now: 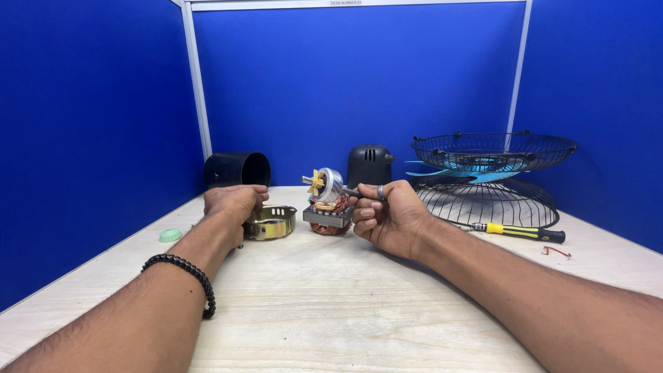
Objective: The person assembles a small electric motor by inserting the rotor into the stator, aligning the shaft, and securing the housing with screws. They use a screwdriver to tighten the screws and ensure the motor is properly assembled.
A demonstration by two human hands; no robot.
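Pale wood-grain desk: carries everything; blue partition walls close its far, left and right edges.
Right hand: yours, curled tight around the shaft of the rotor, which you hold level just above the stator, so its yellow fan end points left.
Rotor: silver drum on a steel shaft, in your right fist, toward the far middle of the desk.
Stator: copper windings in a grey core, standing on the desk directly under the rotor, just left of your right fist.
Left hand: yours, fingers closed over the rim of the metal cap, apparently pinning it to the desk; a black bead bracelet circles the wrist.
Metal cap: brassy round shell, open side up, just left of the stator.
Black cylinder: lying on its side near the far left corner.
Black motor cover: upright at the far edge.
Fan guards: two wire grilles stacked with a blue blade between, toward the far right corner.
Screwdriver: yellow and black, lying near the right edge, within your reach.
Green cap: at the left edge.
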